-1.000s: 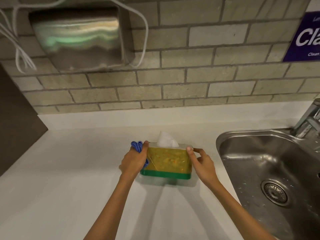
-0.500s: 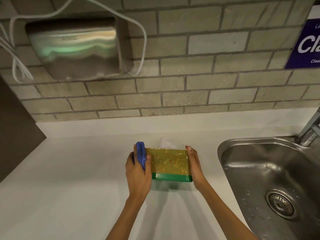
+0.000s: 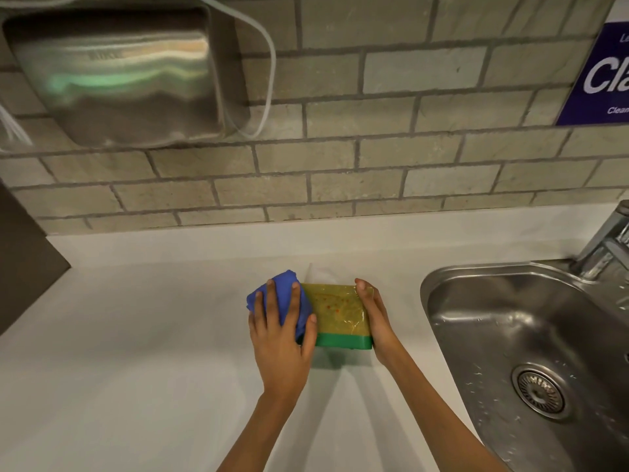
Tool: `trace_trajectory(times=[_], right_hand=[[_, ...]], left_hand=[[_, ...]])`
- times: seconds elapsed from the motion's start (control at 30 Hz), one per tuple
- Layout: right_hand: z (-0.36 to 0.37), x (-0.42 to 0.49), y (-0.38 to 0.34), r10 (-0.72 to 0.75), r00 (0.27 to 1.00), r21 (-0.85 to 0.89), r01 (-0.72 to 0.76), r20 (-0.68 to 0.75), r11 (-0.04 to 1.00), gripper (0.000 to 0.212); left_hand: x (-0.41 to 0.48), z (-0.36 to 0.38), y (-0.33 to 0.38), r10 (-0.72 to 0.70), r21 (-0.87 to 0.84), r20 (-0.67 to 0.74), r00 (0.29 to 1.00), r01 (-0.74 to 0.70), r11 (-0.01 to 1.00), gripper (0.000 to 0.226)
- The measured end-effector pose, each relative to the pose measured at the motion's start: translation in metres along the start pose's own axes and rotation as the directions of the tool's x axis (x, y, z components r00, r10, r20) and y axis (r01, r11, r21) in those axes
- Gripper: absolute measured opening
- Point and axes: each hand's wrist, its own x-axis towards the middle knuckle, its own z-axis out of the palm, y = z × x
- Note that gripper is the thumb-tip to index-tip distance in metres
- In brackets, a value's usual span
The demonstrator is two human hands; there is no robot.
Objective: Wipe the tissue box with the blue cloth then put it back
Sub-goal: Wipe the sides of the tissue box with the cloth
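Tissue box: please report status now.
Left hand presses blue cloth on tissue box left end. Right hand steadies right end. Nothing in the way.

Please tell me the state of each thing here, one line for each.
tissue box: on the counter, tissue sticking out
blue cloth: bunched, pressed on the box's left end
left hand: pressing the cloth
right hand: steadying the box's right end
sink: wet, tap not running

The white counter (image 3: 136, 352) carries the tissue box (image 3: 337, 313) beside the sink (image 3: 439, 301).
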Motion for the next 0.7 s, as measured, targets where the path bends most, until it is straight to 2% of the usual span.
trace_trajectory(times=[0.07, 0.17, 0.23, 0.3, 0.37, 0.43, 0.53, 0.6, 0.67, 0.7], right_hand=[[-0.001, 0.002, 0.000, -0.001, 1.000, 0.010, 0.001, -0.004, 1.000, 0.045], [-0.002, 0.002, -0.001, 0.004, 1.000, 0.025, -0.003, -0.008, 1.000, 0.062], [-0.004, 0.002, 0.000, 0.004, 1.000, 0.012, -0.004, 0.004, 1.000, 0.070], [-0.005, 0.001, 0.000, 0.003, 1.000, -0.005, -0.002, 0.019, 1.000, 0.072], [-0.005, 0.001, 0.000, 0.008, 1.000, 0.001, -0.008, 0.025, 1.000, 0.070], [-0.004, 0.002, 0.001, 0.015, 1.000, 0.012, -0.015, 0.024, 1.000, 0.061], [-0.005, 0.004, 0.001, 0.013, 1.000, 0.028, -0.014, 0.017, 1.000, 0.033], [-0.007, 0.005, 0.001, 0.009, 1.000, 0.012, -0.009, 0.024, 1.000, 0.033], [-0.007, 0.003, 0.001, 0.001, 0.999, -0.024, -0.001, 0.038, 1.000, 0.036], [-0.007, 0.003, 0.001, -0.004, 0.999, -0.043, 0.006, 0.045, 0.999, 0.038]], left_hand=[[-0.006, 0.003, -0.008, 0.076, -0.010, -0.053, 0.996, -0.076, 0.997, 0.053], [-0.015, 0.002, -0.019, 0.180, -0.023, -0.055, 0.982, -0.181, 0.983, 0.053], [-0.015, 0.001, -0.021, 0.141, -0.058, -0.030, 0.990, -0.142, 0.988, 0.056], [-0.009, -0.001, -0.014, -0.014, -0.098, -0.027, 1.000, 0.011, 0.995, 0.060], [-0.001, -0.003, 0.000, -0.112, -0.064, 0.009, 0.994, 0.113, 0.992, 0.061], [0.002, -0.001, 0.012, -0.041, 0.034, 0.038, 0.998, 0.040, 0.999, 0.059], [-0.006, 0.009, 0.016, 0.151, 0.106, 0.026, 0.988, -0.153, 0.983, 0.058], [-0.013, 0.011, 0.008, 0.235, 0.091, 0.032, 0.971, -0.237, 0.967, 0.058], [-0.015, 0.010, -0.003, 0.227, 0.081, 0.034, 0.973, -0.229, 0.970, 0.059], [-0.014, 0.009, -0.006, 0.163, 0.064, 0.027, 0.986, -0.164, 0.984, 0.060]])
